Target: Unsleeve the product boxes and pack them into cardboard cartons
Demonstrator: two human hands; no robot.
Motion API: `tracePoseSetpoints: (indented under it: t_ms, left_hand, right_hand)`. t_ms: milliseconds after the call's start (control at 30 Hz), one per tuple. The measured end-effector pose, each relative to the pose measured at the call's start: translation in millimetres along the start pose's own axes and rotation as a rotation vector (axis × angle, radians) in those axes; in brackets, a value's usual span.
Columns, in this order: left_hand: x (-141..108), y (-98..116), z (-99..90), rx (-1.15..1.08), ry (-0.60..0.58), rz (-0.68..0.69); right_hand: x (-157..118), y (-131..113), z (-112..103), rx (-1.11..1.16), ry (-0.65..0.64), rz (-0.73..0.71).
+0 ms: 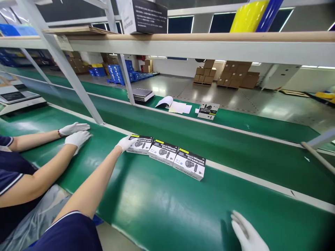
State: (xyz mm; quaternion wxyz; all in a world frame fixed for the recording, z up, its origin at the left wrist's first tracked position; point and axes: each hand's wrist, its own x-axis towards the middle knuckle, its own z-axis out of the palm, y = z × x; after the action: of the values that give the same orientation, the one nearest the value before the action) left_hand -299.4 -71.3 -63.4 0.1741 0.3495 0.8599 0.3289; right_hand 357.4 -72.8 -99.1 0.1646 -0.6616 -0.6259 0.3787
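The left hand [125, 143], in a white glove, has its fingers against the left end of the leftmost small box [142, 143]; whether it grips it I cannot tell. The right hand [247, 233], gloved too, is open and holds nothing, well apart from the boxes, over the near right part of the long green bench [162, 205]. Above the bench's far side runs a white shelf [222, 49] on slanted posts. Brown cartons [232, 74] stand stacked on the floor beyond. At the left, a co-worker [31, 184] stretches both gloved hands over the bench, fingers straight. Near them is a scale [19, 99], and a black-and-white carton [148, 16] sits up on the shelf. The leftmost small box, the middle box [163, 152] and the right box [190, 163] lie flat in a slanting row, end to end, beside the pale strip [237, 174] along the bench. Loose papers [178, 107] lie on the farther green surface.
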Motion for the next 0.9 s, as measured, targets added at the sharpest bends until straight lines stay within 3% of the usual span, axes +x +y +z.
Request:
tracePoseSetpoints:
  t_ms: [200,300,433,533,600,733,900]
  left_hand:
    - [-10.5,16.0,39.7,-0.048,-0.092,0.127]
    - [-35.0,29.1,63.3,-0.079,-0.142,0.192]
    - [-97.2,42.0,90.5,-0.168,-0.267,0.284]
    - [-150.5,46.5,104.5,-0.159,-0.371,0.287]
    - [-177.8,44.8,110.3,-0.129,-0.432,0.260]
    - [-206.6,32.9,117.6,-0.095,-0.551,0.253]
    - [-225.9,28.0,120.9,-0.136,-0.662,0.366]
  right_hand:
    - [56.9,-57.0,21.1,0.137,0.013,-0.217]
    - [59.6,-51.0,24.1,0.183,0.065,-0.279]
    - [22.2,15.8,-4.5,0.230,0.214,-0.180]
    - [-33.4,70.6,-32.2,0.249,0.284,-0.076]
    - [-71.7,91.8,-44.8,0.250,0.321,-0.032]
    - [-117.2,102.7,-54.4,0.184,0.381,0.006]
    - [-127.2,100.4,-49.2,0.101,0.443,0.080]
